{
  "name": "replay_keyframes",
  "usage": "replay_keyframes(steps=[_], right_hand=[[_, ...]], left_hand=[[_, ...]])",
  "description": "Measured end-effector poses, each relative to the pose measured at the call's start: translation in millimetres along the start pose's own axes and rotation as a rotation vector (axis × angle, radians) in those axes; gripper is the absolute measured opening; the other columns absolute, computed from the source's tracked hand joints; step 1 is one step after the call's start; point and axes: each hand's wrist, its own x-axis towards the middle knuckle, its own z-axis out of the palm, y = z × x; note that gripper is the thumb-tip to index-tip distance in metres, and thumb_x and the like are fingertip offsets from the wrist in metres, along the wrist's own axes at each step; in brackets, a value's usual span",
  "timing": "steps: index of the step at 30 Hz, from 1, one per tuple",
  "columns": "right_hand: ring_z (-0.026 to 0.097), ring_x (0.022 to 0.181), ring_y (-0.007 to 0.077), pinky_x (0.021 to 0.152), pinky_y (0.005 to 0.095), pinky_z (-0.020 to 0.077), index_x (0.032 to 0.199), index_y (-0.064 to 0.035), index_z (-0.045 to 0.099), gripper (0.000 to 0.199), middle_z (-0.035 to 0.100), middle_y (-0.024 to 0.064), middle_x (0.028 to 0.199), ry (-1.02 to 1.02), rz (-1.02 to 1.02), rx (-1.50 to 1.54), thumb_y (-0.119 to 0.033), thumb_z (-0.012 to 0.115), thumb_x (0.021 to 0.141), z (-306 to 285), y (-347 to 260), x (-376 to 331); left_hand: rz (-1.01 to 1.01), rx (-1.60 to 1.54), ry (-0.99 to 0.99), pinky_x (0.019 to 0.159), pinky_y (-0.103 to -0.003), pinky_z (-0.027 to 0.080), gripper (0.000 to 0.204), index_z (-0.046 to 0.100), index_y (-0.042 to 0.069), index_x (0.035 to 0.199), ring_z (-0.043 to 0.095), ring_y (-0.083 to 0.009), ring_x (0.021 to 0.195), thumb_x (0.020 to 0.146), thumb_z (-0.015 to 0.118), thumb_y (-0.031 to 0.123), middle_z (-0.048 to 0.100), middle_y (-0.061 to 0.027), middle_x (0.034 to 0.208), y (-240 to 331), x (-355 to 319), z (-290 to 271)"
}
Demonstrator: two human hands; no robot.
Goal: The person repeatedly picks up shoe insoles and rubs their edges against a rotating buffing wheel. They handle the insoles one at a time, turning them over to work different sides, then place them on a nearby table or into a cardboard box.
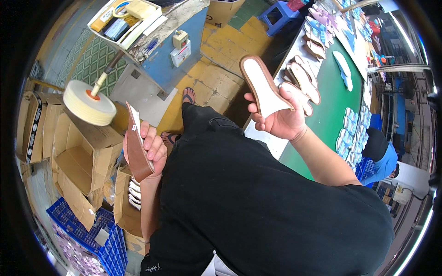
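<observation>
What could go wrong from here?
The brown sole in the left hand could bump the pale wheel nearby; I can't tell if that's spinning.
The white-faced sole in the right hand might knock the soles lined up beyond it.
Either, if dropped, could land near the sandalled feet.

This was a footwear workshop. A long green worktop (329, 103) ran from one to three o'clock, bearing brown-edged soles (301, 76) and rows of blue sandals (353, 135); a similar brown-edged sole (264, 85) was in the right hand (286, 123). A co-worker (389, 158) was beyond it at three. A cream buffing wheel (87, 105) sat between nine and ten, near a blue machine cabinet (168, 76) at eleven. Cardboard boxes (103, 161) stood around nine, a blue plastic crate (113, 248) between seven and eight.
</observation>
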Motion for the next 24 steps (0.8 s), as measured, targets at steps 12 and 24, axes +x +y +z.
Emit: replay_keyframes(steps=[12, 24], right_hand=[[0.070, 0.110, 0.0189, 0.103, 0.0355, 0.0567, 0.161, -0.0009, 0.057, 0.087, 0.074, 0.0174, 0.142, 0.000, 0.017, -0.529, -0.059, 0.082, 0.101, 37.9, -10.7, 40.7], [0.068, 0.128, 0.0149, 0.114, 0.0327, 0.0520, 0.166, 0.0057, 0.051, 0.076, 0.073, 0.0099, 0.144, -0.135, 0.003, -0.885, -0.023, 0.086, 0.105, 92.5, -12.7, 62.7]], left_hand=[[0.065, 0.027, 0.041, 0.067, -0.038, 0.052, 0.040, 0.051, 0.003, 0.116, 0.060, -0.0242, 0.075, 0.121, 0.051, 0.043, 0.059, -0.0123, 0.092, 5.4, -28.2, 4.9], [0.134, 0.120, 0.086, 0.060, -0.036, 0.049, 0.038, 0.051, 0.004, 0.114, 0.057, -0.0222, 0.068, 0.121, 0.049, 0.041, 0.057, -0.0107, 0.089, -1.9, -35.7, 24.0]])
